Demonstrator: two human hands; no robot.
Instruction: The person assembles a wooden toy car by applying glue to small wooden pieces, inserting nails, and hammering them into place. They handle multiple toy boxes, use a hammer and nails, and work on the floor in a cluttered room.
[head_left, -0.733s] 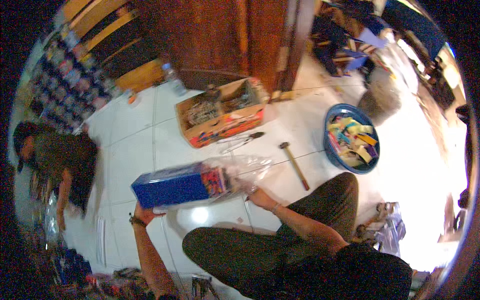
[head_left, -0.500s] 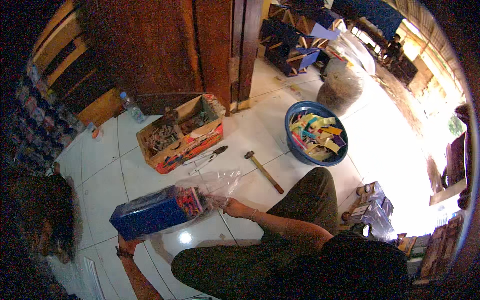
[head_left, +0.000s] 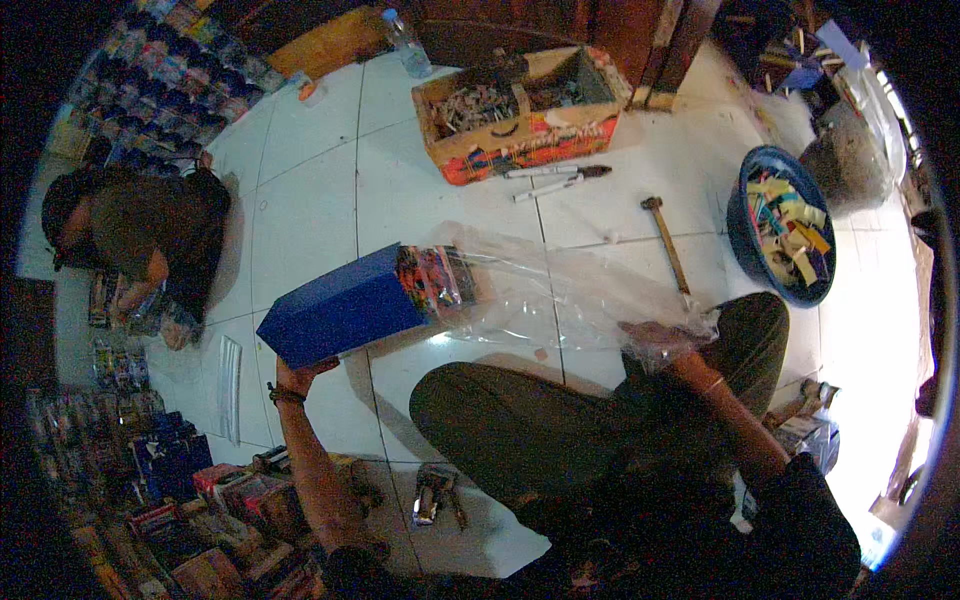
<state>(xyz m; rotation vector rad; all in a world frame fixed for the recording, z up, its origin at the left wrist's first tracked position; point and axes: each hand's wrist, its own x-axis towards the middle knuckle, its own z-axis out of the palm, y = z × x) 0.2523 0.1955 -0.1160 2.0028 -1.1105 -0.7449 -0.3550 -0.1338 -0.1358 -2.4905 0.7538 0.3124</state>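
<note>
So the floor (head_left: 300,215) here is glossy white tile, pretty cluttered round the edges and blown out bright on the right. Up top there's an open cardboard box (head_left: 545,147) with a clear bottle (head_left: 408,48) near its left corner. A hammer (head_left: 668,245) lies on the tiles, and right of it sits a blue basin (head_left: 741,235) full of coloured scraps. Another person (head_left: 140,225) is hunched over on the far left, and wrapped packs (head_left: 215,575) pile up bottom left.

The blue box (head_left: 340,305) is in front of the bent knees, tilted, patterned end up and to the right. Left forearm reaches up from below, and the left hand (head_left: 305,376) props the box's lower left end; can't tell how far those fingers are closed. Right arm is bent over the thigh, right hand (head_left: 660,340) clutching the far end of the plastic bag (head_left: 545,290), which stretches across from the patterned end.
</note>
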